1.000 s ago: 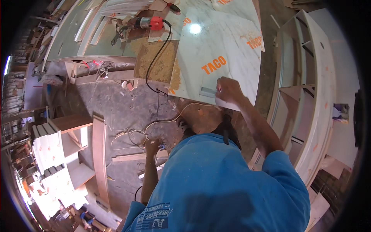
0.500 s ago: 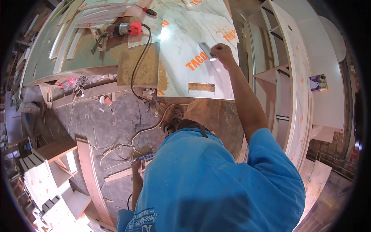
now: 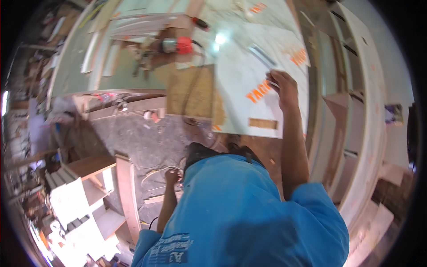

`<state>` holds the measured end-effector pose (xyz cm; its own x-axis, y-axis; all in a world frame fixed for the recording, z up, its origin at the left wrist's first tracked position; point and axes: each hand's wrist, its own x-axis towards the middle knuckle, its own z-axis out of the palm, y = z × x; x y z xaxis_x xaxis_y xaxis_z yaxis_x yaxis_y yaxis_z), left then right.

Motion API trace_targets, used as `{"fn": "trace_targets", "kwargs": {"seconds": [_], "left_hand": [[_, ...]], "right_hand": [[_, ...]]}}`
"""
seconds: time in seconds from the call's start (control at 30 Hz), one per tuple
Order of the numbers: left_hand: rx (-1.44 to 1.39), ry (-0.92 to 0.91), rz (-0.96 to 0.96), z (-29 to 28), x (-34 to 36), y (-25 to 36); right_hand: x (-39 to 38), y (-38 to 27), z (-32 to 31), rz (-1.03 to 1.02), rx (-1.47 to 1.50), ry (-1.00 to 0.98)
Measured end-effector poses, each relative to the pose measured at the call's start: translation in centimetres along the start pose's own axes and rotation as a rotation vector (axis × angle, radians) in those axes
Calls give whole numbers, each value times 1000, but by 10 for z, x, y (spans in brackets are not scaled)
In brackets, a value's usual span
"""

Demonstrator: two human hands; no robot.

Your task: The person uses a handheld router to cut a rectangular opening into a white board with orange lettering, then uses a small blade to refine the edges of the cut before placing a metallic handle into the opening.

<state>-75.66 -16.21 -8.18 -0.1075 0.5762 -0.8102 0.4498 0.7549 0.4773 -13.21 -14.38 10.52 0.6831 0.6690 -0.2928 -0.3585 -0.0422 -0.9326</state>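
Over a white marble-patterned board [image 3: 235, 98] with orange print, my right hand [image 3: 283, 86] is bent at the fingers, thumb and fingertips slightly apart. A grey, shiny flat metal strip [image 3: 262, 56] lies on the board, its near end just beyond those fingertips; no grip on it shows. The board has a rectangular cut-out [image 3: 263, 123] near its front edge. My left hand [image 3: 172, 176] hangs low at my left side, above the floor. Its fingers look curled but are blurred, and I cannot make out anything in them.
A red and silver corded power tool [image 3: 178, 45] lies left of the board, its cable [image 3: 195, 84] running across brown board. A red-and-black-handled tool [image 3: 200, 22] is behind it. A tall open cabinet frame [image 3: 369, 111] stands right. Planks [image 3: 128, 191] and small cabinets are lower left.
The view has shifted, so the bench sits further right and lower. The metal strip lies farther away on the board, apart from my right hand. My left hand has risen slightly.
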Motion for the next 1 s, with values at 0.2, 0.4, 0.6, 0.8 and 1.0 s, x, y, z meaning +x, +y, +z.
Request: {"fn": "trace_targets", "kwargs": {"seconds": [0.2, 0.4, 0.6, 0.8, 1.0], "left_hand": [[868, 472, 348, -20, 17, 55], [430, 391, 316, -61, 59, 115], [-131, 315, 386, -176, 203, 143], [376, 248, 680, -334, 321, 294], [324, 480, 990, -358, 272, 505]], "right_hand": [[-15, 20, 138, 204, 160, -331], [23, 51, 304, 466, 419, -344], [108, 102, 437, 465, 655, 7], [140, 108, 509, 224, 801, 693], [100, 72, 513, 197, 984, 817]]}}
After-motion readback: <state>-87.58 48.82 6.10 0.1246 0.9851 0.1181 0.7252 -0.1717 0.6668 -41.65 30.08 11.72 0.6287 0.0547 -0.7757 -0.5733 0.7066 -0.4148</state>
